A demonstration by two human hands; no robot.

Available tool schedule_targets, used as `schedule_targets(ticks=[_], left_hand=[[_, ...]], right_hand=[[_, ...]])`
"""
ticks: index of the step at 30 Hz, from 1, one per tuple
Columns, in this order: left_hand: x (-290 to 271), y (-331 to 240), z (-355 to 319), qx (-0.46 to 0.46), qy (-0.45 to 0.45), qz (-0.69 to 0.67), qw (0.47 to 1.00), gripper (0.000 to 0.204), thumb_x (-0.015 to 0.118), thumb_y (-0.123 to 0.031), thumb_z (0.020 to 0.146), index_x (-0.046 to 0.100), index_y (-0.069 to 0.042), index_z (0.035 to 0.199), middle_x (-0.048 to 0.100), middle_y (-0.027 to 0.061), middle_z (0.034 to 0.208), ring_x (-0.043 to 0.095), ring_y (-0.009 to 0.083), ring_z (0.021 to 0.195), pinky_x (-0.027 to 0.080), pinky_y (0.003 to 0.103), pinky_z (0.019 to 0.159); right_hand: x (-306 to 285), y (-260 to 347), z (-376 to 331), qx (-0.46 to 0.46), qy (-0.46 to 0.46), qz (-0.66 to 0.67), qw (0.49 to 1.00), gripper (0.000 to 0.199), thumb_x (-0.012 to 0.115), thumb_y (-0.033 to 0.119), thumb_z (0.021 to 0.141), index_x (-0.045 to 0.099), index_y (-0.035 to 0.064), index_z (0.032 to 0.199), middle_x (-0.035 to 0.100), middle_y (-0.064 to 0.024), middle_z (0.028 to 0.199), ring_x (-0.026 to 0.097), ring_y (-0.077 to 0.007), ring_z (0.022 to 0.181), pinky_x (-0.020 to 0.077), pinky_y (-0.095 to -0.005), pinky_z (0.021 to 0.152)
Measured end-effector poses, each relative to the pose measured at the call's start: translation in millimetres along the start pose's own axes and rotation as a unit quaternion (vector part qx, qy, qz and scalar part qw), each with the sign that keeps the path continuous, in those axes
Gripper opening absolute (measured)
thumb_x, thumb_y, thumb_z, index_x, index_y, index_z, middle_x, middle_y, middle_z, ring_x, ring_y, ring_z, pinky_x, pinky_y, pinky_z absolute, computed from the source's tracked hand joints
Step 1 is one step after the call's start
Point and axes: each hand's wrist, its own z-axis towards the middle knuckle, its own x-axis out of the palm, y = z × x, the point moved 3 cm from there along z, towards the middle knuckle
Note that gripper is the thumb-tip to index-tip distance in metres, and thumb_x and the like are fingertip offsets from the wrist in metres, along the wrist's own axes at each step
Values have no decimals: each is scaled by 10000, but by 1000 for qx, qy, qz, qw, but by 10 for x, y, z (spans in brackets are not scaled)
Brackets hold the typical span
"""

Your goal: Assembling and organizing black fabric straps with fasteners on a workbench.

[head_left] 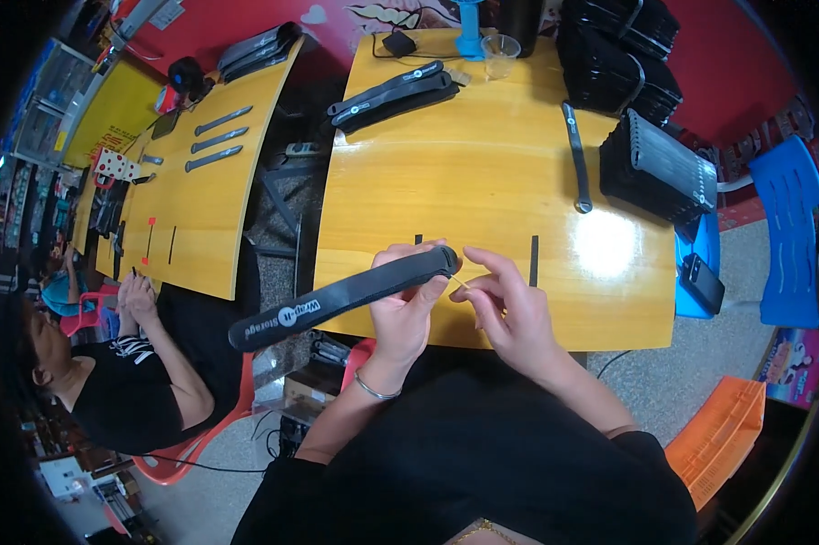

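Observation:
Above the near edge of the table, my left hand [400, 318] is closed around one end of a black strap [346, 295] with pale lettering. Its other end sticks out to the left, past the table edge. At the held end the strap bends round into a loop. Close on the right, my right hand [518, 318] pinches a thin yellow stick-like piece [460, 284] between thumb and fingers. That piece reaches toward the left thumb and the looped end; I cannot make out its exact kind.
Black straps [396, 95] lie at the table's back left, near a clear cup [500, 56]. One strap [576, 159] lies beside a black stack [659, 168] at right. Black bundles [618, 68] stand behind. A person [146, 372] sits at the left table; an orange crate [718, 440] stands lower right.

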Motion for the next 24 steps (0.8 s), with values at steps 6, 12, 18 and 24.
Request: schedule_targets(ticks=[6, 12, 18, 24], left_hand=[[2, 14, -21, 46, 12, 97, 994, 323, 701, -20, 800, 489, -25, 1043, 527, 127, 1075, 566, 256, 1077, 488, 356, 914], [-20, -9, -1, 111, 34, 158, 981, 355, 721, -14, 778, 475, -39, 1031, 518, 128, 1081, 557, 283, 1090, 487, 359, 915], [16, -41, -35, 162, 55, 240, 956, 321, 663, 44, 806, 455, -50, 1032, 499, 131, 1095, 544, 280, 1097, 465, 376, 948], [47, -29, -33, 187, 45, 292, 937, 322, 622, 83, 817, 439, -22, 1061, 487, 137, 1093, 545, 253, 1082, 473, 349, 935]], right_hand=[[28, 17, 2, 6, -12, -7, 1000, 391, 568, 22, 877, 460, 45, 1252, 672, -117, 816, 680, -225, 722, 519, -289, 616], [65, -9, -16, 11, -25, 2, 1000, 402, 573, 26, 871, 464, 57, 1258, 665, -103, 775, 664, -206, 639, 508, -284, 561], [139, -115, -24, 24, -40, 12, 999, 418, 556, 1, 870, 453, 52, 1271, 649, -89, 711, 615, -153, 554, 467, -253, 507], [189, -188, 42, -21, -101, -22, 994, 387, 591, 24, 849, 517, 73, 1226, 641, -95, 702, 632, -197, 564, 490, -293, 524]])
